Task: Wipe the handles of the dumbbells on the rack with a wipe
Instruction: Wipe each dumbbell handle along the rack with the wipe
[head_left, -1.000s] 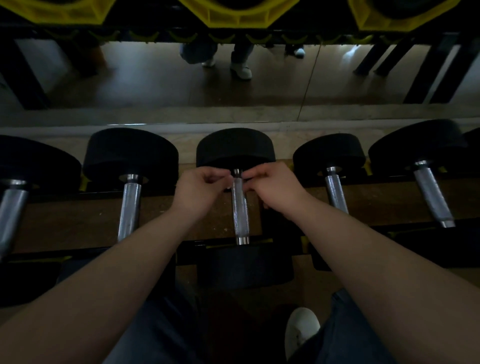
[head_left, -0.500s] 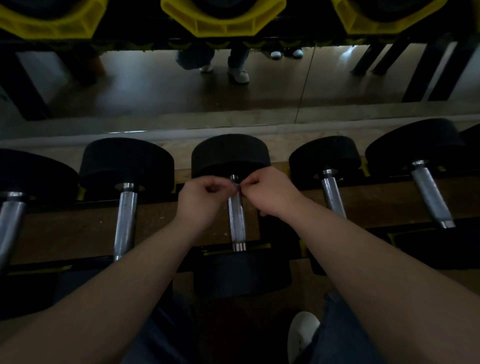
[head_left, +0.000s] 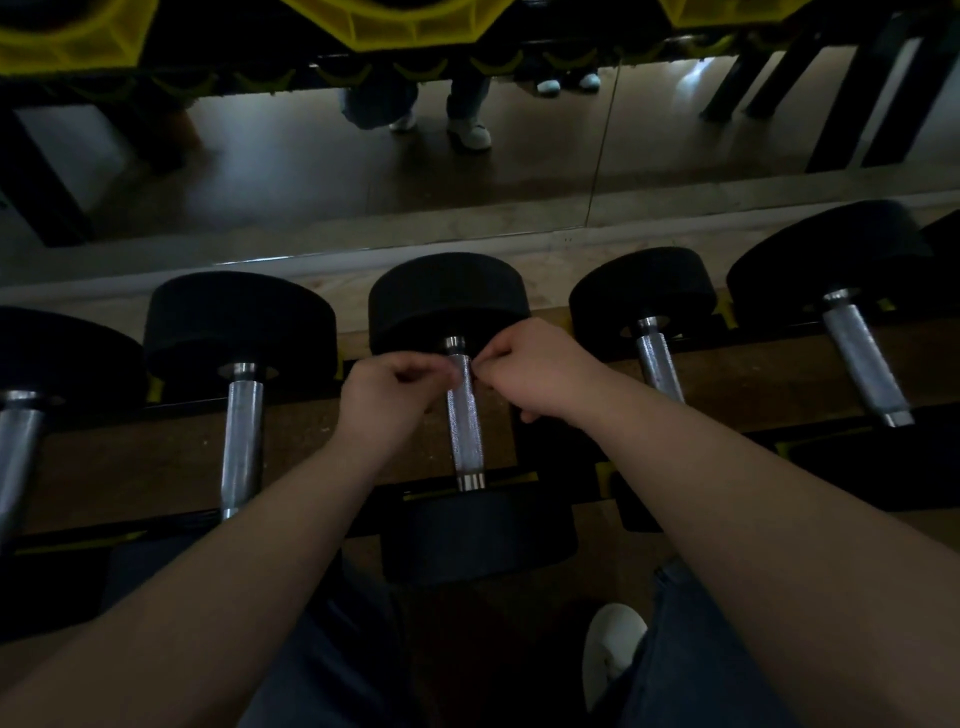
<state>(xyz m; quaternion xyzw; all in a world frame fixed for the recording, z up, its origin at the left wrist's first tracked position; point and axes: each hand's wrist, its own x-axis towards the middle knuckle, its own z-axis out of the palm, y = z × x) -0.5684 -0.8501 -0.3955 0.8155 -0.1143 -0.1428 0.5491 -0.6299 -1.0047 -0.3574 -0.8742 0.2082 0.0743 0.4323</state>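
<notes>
Dumbbell handle (head_left: 464, 415), left hand (head_left: 387, 389) and right hand (head_left: 530, 371) curled, flanking far end

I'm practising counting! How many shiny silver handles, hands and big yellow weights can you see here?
silver handles: 5
hands: 2, left hand and right hand
yellow weights: 3
Total: 10
</notes>
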